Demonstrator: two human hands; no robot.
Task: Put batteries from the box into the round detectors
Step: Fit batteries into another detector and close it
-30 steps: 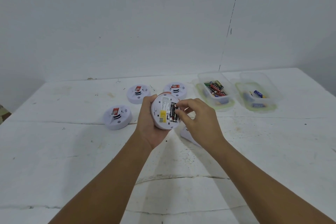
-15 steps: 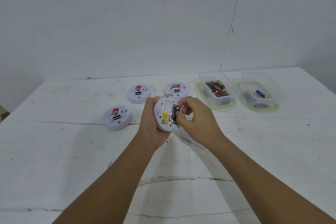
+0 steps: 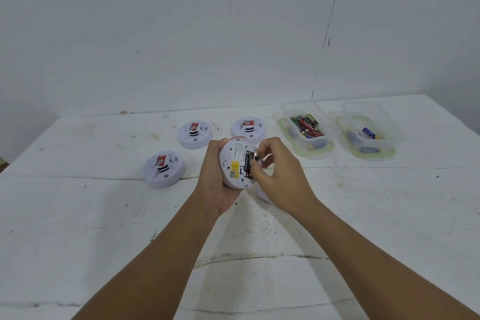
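Detector [image 3: 235, 163], lifted over the table's [image 3: 78, 215] middle with its back up, sits gripped in the left hand [image 3: 215, 176]. Right hand [image 3: 280, 171] fingertips pinch a battery [image 3: 253, 156] at its bay. Next it likely needs pressing flat; 3 detectors [image 3: 164, 169] wait far left.

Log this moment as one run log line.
step: fitting battery | left hand: holds detector | right hand: pinches battery at compartment | battery box: stocked | seated: cannot tell
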